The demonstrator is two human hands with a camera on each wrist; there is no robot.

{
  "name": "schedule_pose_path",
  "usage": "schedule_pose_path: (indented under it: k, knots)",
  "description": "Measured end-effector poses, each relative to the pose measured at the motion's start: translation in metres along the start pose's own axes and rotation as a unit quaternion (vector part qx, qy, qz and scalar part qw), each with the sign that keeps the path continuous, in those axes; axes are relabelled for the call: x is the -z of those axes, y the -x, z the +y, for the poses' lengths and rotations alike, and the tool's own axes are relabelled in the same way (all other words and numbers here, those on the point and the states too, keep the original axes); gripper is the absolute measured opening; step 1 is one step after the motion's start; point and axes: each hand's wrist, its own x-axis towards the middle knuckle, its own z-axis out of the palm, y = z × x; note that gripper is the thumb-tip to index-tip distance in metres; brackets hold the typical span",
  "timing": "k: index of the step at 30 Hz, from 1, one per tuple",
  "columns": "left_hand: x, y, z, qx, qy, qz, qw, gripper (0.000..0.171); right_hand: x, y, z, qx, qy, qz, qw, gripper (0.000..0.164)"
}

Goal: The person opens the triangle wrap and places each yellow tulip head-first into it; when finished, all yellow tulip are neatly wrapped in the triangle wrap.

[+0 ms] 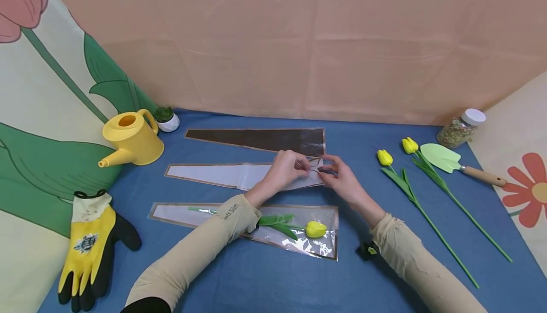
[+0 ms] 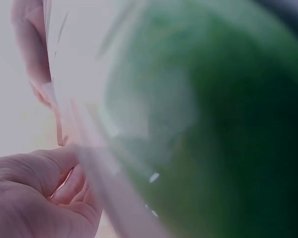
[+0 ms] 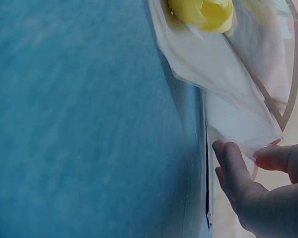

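At the wide right end of a long tapered white flower sleeve [image 1: 213, 173] with a brown border, my left hand [image 1: 287, 168] pinches the sleeve's edge. My right hand [image 1: 342, 177] pinches the same end from the other side, thumb against fingers, and the clear film lifts between the hands. Nearer me lies another such sleeve [image 1: 171, 212] with a yellow artificial tulip [image 1: 316, 229] inside it, partly hidden under my left forearm. Behind the hands is a dark brown sleeve [image 1: 256, 137], flat on the blue cloth. Green leaf [image 2: 213, 124] fills much of the left wrist view, blurred.
At left stand a yellow watering can [image 1: 138, 139] and a small potted succulent [image 1: 166, 119], with a yellow-black glove [image 1: 91, 246] nearer. Two yellow tulips [image 1: 384, 157] lie at right beside a green trowel [image 1: 440, 157] and a white-lidded jar [image 1: 457, 130].
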Motion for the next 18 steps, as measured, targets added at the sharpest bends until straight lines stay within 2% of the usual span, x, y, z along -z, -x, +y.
schedule_pose_path:
  k: [8,18]
  knots:
    - [0.001,0.0,0.001,0.005,0.021,0.005,0.9998,0.012,0.007,0.002,0.002,-0.011,-0.005,-0.005,1.0,0.064]
    - [0.002,0.002,0.006,-0.01,0.005,0.011,0.9999,0.012,0.014,0.008,0.003,-0.012,-0.014,-0.013,1.0,0.066]
